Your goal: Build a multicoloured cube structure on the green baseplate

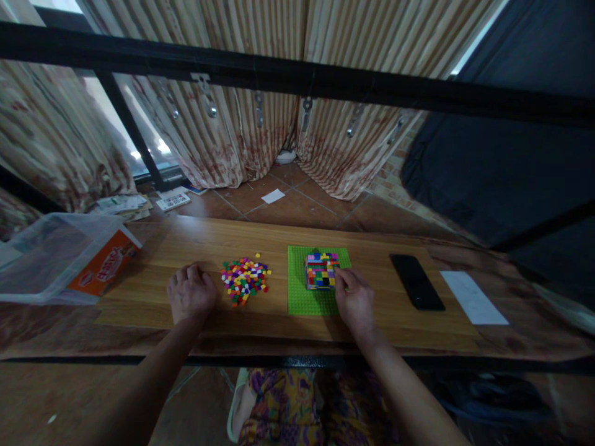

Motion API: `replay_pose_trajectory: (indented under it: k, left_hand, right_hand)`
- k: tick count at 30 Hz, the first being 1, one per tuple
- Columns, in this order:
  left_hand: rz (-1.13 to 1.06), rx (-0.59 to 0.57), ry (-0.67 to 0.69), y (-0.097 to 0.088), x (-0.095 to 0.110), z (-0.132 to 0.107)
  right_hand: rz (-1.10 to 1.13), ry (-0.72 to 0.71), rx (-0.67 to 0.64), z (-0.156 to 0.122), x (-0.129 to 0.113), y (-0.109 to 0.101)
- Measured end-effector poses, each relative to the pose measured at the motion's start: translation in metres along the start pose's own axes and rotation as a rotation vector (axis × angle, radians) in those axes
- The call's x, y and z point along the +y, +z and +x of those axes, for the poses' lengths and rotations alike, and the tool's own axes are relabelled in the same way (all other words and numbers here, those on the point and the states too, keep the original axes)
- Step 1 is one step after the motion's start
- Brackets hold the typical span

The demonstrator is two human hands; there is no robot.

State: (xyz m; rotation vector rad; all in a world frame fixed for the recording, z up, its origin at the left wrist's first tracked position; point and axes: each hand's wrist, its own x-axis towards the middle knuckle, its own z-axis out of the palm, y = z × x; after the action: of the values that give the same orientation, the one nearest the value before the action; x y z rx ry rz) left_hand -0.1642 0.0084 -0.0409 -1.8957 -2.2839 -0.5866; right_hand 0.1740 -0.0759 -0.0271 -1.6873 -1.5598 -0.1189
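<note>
On the green studded baseplate [297, 300] stands a block built of small multicoloured toy bricks [320, 272], with a gap-free patchwork of colours on its near side. My right hand [356, 300] is at the block's right edge, thumb and forefinger pinched together against it. Whatever sits between those fingertips is too small or hidden to make out. My left hand [190, 292] rests on the wooden board with its fingers curled in, and nothing shows in it. Just to its right lies a loose pile of tiny coloured bricks [245, 280].
A clear plastic bin [51, 248] with an orange label lies at the board's left end. Right of the baseplate are a black phone [416, 282] and a white sheet of paper [473, 297]. A dark metal bar [297, 73] crosses above, before striped curtains [260, 37].
</note>
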Motion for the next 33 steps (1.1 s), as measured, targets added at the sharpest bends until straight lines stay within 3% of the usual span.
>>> replay_pose_trajectory:
  k: [7,11,14,17,20,27,33]
  left_hand:
    - [0.022,0.001,-0.004,-0.001,0.001,0.000]
    - [0.023,-0.017,-0.012,-0.004,0.002,0.000]
    - [0.025,-0.027,-0.017,-0.006,0.003,0.001]
    - [0.022,-0.022,-0.002,-0.006,0.003,0.001]
    - [0.012,-0.007,0.004,-0.005,0.003,0.001]
    - [0.035,-0.015,0.002,-0.005,0.003,0.002]
    - [0.050,-0.005,0.005,-0.001,0.000,0.001]
  right_hand:
    - [-0.032,-0.034,-0.083,0.001,0.007,-0.002]
    - [0.074,-0.005,-0.104,0.003,0.010,-0.006]
    - [0.273,0.153,-0.029,0.002,0.013,-0.009]
    - [0.423,0.404,0.075,0.001,0.020,-0.007]
    - [0.539,0.605,0.063,0.007,0.023,-0.001]
    - [0.654,0.727,0.002,0.030,0.018,0.022]
    - [0.680,0.843,0.049,0.029,0.016,0.031]
